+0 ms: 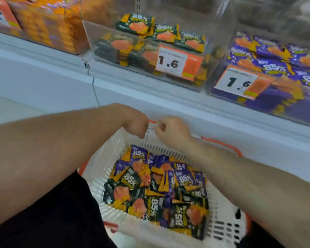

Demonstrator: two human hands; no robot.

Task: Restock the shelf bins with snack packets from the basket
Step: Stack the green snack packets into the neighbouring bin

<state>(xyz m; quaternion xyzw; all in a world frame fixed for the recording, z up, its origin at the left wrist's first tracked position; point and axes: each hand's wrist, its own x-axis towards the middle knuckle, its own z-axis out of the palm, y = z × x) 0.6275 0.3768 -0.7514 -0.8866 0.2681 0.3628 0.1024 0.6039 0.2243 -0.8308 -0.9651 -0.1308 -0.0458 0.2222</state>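
Observation:
A white slatted basket (104,158) sits low in front of me, holding several purple and dark green snack packets (156,190). My left hand (135,125) and my right hand (170,131) are side by side at the basket's far rim. Both have curled fingers round the thin orange handle (224,145), a short piece of which shows between them. Neither hand holds a packet. Above, a clear shelf bin (200,81) contains dark green packets (132,43), and the clear bin to its right (211,86) contains purple packets (276,65).
A third bin (48,29) at the upper left is packed with orange packets. Price tags reading 1.6 hang on the fronts of the middle bin (172,62) and the right bin (238,83). A white shelf ledge (61,68) runs below the bins. Dark clothing (61,221) borders the basket's left side.

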